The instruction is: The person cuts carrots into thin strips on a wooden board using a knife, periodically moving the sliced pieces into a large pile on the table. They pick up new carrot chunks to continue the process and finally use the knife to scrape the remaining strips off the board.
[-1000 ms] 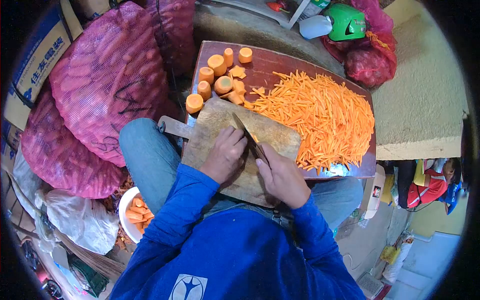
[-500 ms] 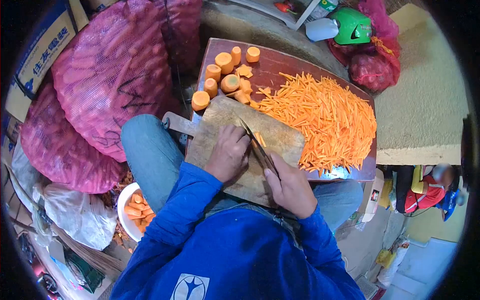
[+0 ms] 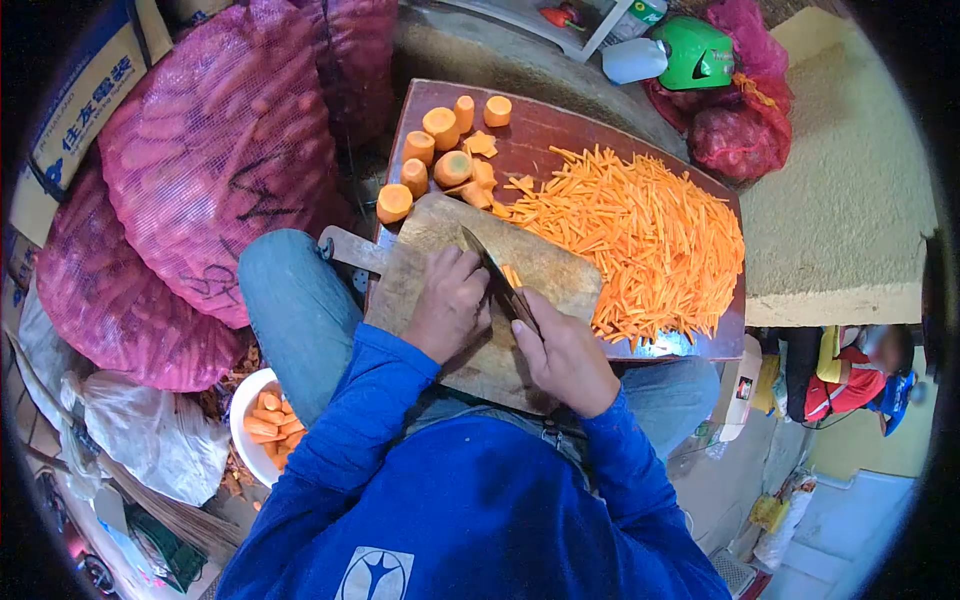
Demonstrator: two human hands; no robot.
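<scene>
My right hand grips a knife by its handle, the blade slanting up and left over a worn wooden cutting board. Left of the blade, my left hand rests on the board with its fingers curled close to the knife; whatever lies under them is hidden. A few cut carrot sticks lie just right of the blade. Beyond the board's right side spreads a large heap of carrot sticks. Several peeled carrot chunks stand at the table's far left corner.
The board lies on a dark red table before my knees. At left are big pink mesh sacks and a white bowl of peeled carrots. A green helmet-like object and red mesh bag sit at back right; a person is farther right.
My right hand and the knife have moved a little left and up, with the blade tip farther left. My left hand stays curled in nearly the same place. The whole view has shifted slightly.
</scene>
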